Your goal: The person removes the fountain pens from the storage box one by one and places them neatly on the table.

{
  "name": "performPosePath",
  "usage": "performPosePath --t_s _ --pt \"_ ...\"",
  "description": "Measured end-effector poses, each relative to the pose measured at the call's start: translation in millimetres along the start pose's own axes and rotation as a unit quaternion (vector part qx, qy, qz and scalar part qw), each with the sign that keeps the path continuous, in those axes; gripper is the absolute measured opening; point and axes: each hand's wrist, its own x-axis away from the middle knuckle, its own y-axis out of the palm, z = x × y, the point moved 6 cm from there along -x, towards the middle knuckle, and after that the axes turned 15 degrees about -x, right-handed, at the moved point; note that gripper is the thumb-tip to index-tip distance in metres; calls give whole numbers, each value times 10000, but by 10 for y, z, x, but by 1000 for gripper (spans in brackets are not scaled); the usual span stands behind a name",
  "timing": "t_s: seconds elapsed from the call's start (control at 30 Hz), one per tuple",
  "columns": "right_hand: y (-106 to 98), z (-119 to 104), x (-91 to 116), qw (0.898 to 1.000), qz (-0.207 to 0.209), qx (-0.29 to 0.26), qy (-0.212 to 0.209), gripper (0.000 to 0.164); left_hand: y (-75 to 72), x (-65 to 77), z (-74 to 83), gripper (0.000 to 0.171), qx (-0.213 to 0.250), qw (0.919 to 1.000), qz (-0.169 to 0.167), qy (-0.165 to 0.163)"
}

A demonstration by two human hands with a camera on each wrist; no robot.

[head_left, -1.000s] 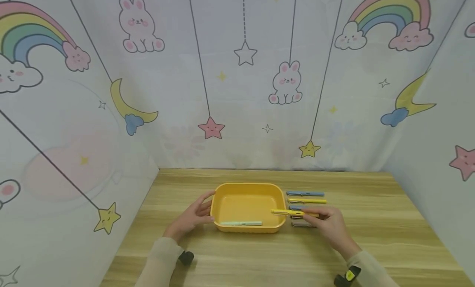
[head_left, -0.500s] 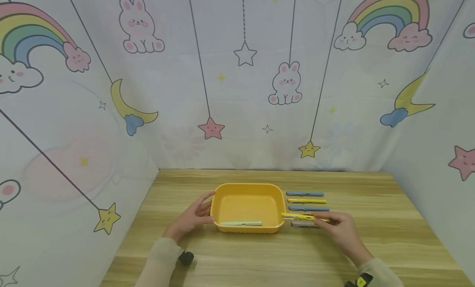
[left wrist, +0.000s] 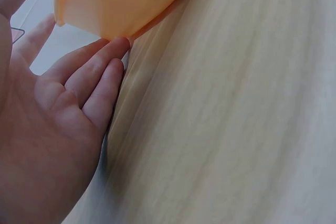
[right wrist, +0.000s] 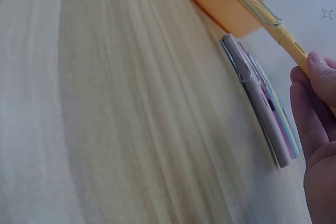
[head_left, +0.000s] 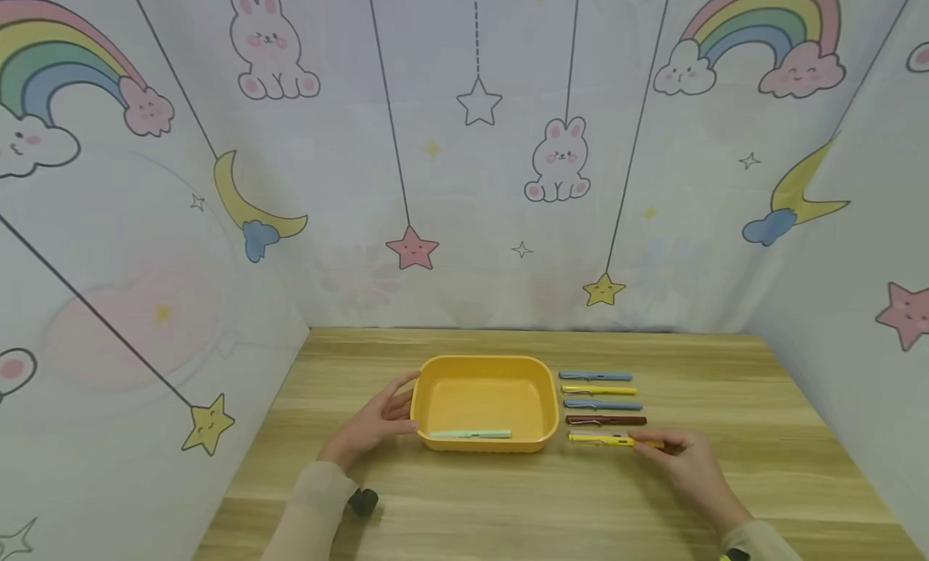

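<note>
R hand (head_left: 689,460), lower right of frame, pinches the yellow pen (head_left: 602,439) by its barrel btwn thumb & fingers, clip end pointing left. Pen's right of the tray (head_left: 486,404), in line w/ the grey pen (right wrist: 260,95); R wrist view shows it raised off that one. L hand (head_left: 373,422) is at tray's left side, fingertips against outer wall, last three fingers pressed together, index apart.

Pen prob. light, stiff, a bit slick; not v. fragile, tho clip could snag. Best grip: mid-barrel, clear of clip. Tray looks like thin plastic, prob. light & easily nudged.

Vs 0.5 s ago: yellow pen & R hand are lower in frame; dark red pen (head_left: 606,421) now uncovered. L hand & tray approx. same.
</note>
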Motion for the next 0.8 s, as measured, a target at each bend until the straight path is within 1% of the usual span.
performPosePath --t_s 0.17,0.3,0.47,0.6,0.7,0.8 --pt "3 53 27 9997 -79 10 -225 15 -11 -6 -2 94 12 10000 -48 74" --pt "23 76 35 9988 -156 255 -385 14 -10 -10 1 93 -9 10000 -63 74" --pt "45 113 51 9969 -330 540 -462 16 -1 -4 -3 91 -46 10000 -28 -10" --pt "39 125 71 9951 -340 758 -541 18 1 -4 11 90 -80 10000 -2 -11" --pt "39 123 83 9925 -338 991 -631 20 -1 -1 26 90 -94 10000 19 -9" --pt "49 117 92 9870 -371 1327 -831 24 1 0 36 89 -75 10000 19 0"
